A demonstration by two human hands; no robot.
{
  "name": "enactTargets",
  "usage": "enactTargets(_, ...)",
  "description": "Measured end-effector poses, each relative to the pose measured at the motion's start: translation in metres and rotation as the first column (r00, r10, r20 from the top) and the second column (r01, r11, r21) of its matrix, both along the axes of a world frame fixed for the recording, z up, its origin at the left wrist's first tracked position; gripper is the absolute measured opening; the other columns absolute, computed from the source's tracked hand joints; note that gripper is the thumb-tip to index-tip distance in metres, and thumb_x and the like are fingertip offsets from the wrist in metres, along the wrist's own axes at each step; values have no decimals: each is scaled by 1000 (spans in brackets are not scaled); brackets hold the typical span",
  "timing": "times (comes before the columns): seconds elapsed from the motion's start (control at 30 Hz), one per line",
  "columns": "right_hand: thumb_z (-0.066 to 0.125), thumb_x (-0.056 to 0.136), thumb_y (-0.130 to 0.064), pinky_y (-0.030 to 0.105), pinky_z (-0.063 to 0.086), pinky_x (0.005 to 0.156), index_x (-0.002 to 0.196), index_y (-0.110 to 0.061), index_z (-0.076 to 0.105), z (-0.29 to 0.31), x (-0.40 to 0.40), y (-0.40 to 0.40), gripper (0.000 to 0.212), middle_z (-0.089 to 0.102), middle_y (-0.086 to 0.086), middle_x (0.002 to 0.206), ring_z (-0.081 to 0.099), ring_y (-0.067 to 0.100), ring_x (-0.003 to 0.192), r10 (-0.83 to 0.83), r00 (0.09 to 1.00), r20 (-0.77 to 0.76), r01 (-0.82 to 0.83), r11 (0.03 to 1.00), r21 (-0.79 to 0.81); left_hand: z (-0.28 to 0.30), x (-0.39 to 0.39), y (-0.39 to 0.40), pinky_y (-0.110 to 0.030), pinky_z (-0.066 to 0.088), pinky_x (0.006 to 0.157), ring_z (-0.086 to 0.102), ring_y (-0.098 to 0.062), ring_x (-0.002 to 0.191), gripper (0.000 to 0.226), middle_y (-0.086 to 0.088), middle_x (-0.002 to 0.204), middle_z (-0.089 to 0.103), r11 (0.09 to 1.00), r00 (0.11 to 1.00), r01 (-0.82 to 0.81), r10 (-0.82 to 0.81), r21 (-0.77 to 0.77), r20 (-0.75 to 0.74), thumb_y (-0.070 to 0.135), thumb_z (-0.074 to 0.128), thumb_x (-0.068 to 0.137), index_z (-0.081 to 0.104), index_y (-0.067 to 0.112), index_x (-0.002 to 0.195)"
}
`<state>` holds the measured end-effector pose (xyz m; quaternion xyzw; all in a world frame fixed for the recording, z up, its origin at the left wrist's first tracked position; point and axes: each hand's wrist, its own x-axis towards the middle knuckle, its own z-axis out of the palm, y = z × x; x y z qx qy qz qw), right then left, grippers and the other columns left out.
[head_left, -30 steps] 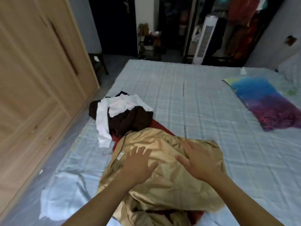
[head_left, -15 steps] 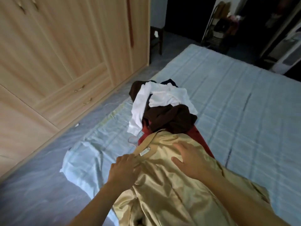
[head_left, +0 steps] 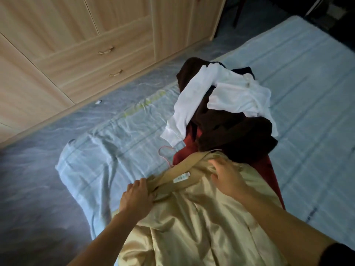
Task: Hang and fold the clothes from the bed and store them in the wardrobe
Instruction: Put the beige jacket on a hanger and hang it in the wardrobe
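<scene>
Both hands [head_left: 136, 196] [head_left: 227, 178] grip gold jacket [head_left: 192, 217] (w/ hanger [head_left: 165, 156]).

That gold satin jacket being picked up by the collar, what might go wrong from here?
1. The gold satin jacket looks slippery; the left hand and right hand grip only its collar, so it might slide loose.
2. It lies over the red garment, which may get dragged along.
3. A thin pink hanger pokes out beside the collar and could snag the fabric.
</scene>
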<state>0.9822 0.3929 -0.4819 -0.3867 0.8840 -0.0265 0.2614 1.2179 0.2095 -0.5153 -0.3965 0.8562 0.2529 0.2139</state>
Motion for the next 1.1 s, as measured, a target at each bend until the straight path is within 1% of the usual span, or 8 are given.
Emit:
enactTargets(0.23, 52, 90, -40, 38, 32, 109, 144, -25, 36, -55, -5, 4, 59, 44, 0, 145, 41, 25, 133, 48, 998, -49, -38, 982, 184, -33, 8, 11, -40, 47, 92, 46, -23, 119, 47, 3, 128, 52, 996, 999, 26, -23, -89, 33, 39, 53, 89, 45, 23, 132)
enactTargets(0.37, 60, 86, -38, 36, 40, 98, 129, -27, 49, -63, 3, 10, 45, 51, -3, 134, 47, 23, 123, 37, 993, -115, -22, 991, 135, -39, 16, 25, -39, 47, 88, 46, -20, 119, 39, 9, 129, 51, 996, 1000, -5, 6, -87, 16, 33, 54, 86, 51, 28, 125)
enactTargets(0.57, 62, 86, -36, 37, 41, 95, 118, -30, 56, -64, 7, 18, 33, 57, -8, 122, 49, 19, 118, 58, 993, -103, -53, 997, 54, -42, 21, 35, -39, 48, 83, 51, -21, 116, 40, 7, 123, 54, 989, 999, -36, 35, -140, -10, 37, 57, 87, 51, 27, 125)
enactTargets(0.73, 70, 87, -30, 41, 48, 93, 126, -17, 59, -50, 4, 21, 43, 59, 2, 118, 56, 23, 110, -90, 995, -46, 74, 962, -263, -27, 25, 30, -39, 52, 54, 62, -28, 90, 44, 0, 97, 61, 979, 966, -71, 19, -193, -257, 12, 73, 70, 64, 14, 113)
enactTargets(0.8, 71, 86, -27, 40, 49, 94, 131, -15, 56, -41, 1, 18, 49, 56, 3, 125, 53, 23, 116, -74, 992, -99, 37, 942, -334, -19, 28, 25, -38, 51, 48, 61, -28, 82, 35, 1, 89, 60, 975, 925, -57, -30, -217, -379, 16, 61, 73, 64, 14, 108)
enactTargets(0.93, 72, 87, -28, 41, 42, 105, 139, -17, 52, -24, -7, 3, 57, 51, 4, 139, 46, 24, 129, -31, 993, -118, -6, 956, -294, 5, 35, 12, -33, 54, 62, 56, -21, 83, 38, 2, 92, 61, 978, 818, 18, -135, -208, -560, 20, 42, 77, 56, 19, 113)
enactTargets(1.03, 68, 89, -26, 38, 45, 95, 122, -14, 64, -15, -3, -7, 34, 63, 3, 118, 58, 26, 112, 21, 997, -75, -42, 955, -293, 29, 40, 8, -18, 42, 69, 52, -14, 88, 41, 7, 97, 59, 982, 780, 23, -136, -189, -611, 16, 42, 76, 55, 22, 114)
enactTargets(1.1, 65, 92, -23, 37, 48, 84, 110, -12, 67, -6, 3, -8, 21, 64, 3, 105, 61, 26, 98, 12, 999, -37, -23, 945, -325, 45, 44, 6, -17, 40, 74, 51, -12, 90, 42, 7, 99, 58, 983, 764, 24, -136, -182, -631, 14, 44, 75, 55, 23, 115)
